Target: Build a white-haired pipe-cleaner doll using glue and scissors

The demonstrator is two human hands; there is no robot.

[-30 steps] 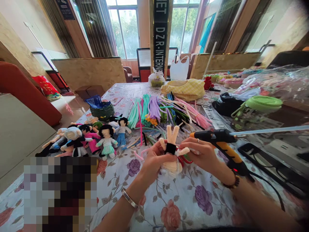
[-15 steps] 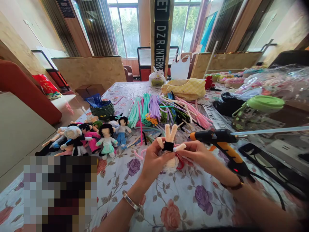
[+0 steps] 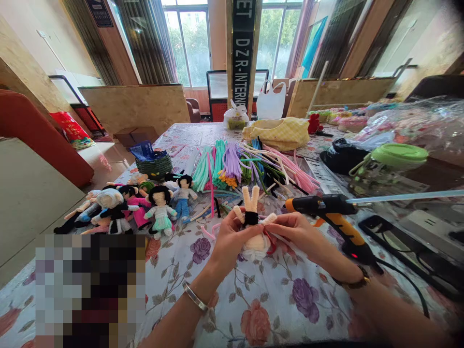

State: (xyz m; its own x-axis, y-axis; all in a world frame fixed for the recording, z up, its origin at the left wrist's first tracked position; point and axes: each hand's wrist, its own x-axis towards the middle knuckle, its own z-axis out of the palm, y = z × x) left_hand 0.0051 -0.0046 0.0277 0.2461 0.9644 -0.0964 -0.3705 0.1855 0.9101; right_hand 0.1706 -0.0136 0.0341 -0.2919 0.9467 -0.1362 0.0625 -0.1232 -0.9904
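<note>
1. Chenille doll (image 3: 251, 218): torso partly hidden by the left fingers (image 3: 248, 235).
2. Glue stick (image 3: 406, 196): cut off by the right edge.
3. Lettered sign (image 3: 243, 55): top cut off.
4. Tied plastic bag (image 3: 236, 116): small print illegible.
5. Piled dolls (image 3: 109, 198): rear ones partly hidden.
6. Pixelated patch (image 3: 90, 290): contents unresolved.

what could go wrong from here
The glue gun sits with its nozzle close to the right hand and a red light lit; if hot, it might burn that hand. The small figure, held by the left hand with the right at one of its arms, could bend out of shape if pulled hard.
</note>
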